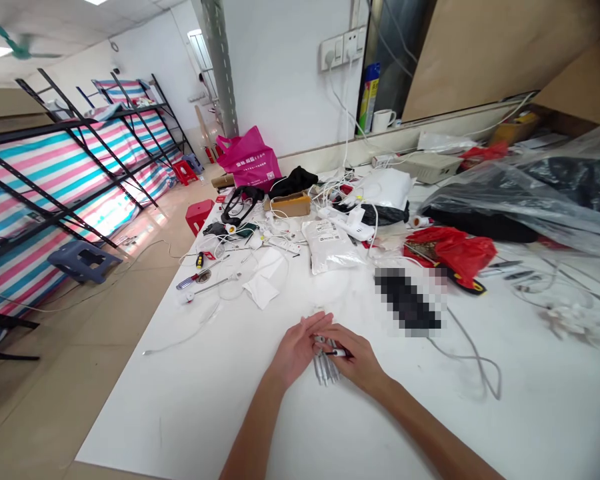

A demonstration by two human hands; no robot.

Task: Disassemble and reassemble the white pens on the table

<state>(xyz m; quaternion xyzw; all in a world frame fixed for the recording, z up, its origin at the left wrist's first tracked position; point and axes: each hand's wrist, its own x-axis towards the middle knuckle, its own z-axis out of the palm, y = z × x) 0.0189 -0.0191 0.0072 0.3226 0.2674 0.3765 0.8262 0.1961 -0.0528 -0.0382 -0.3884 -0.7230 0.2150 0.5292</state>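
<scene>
Broadly, the white table spreads out around the white package, the landmark for all that follows. The pink bag stands beyond the package and to its left, and the clear plastic sheeting fills the far right. The red plastic bag lies to the right of the package, with a dark pixelated thing nearer, to the package's right.

On the near side of the package, well apart from it, the two hands meet. The left hand has its fingers stretched long and close together, reaching to the right hand's fingers; whether it grips anything, I cannot tell. The right hand has its fingers curled around a slim white-and-black piece. Silvery tubes lie side by side between and below the hands, nearer than the package.

Fine fingertip handling seems to be the step in hand, though the fingers hide the contact, so I may misjudge it. A next move would call for a light, steady pinch, since the tubes may roll. Bare tabletop lies left of and nearer than the hands, with the table's left edge well away; rightward room is tighter because of the grey cable.
</scene>
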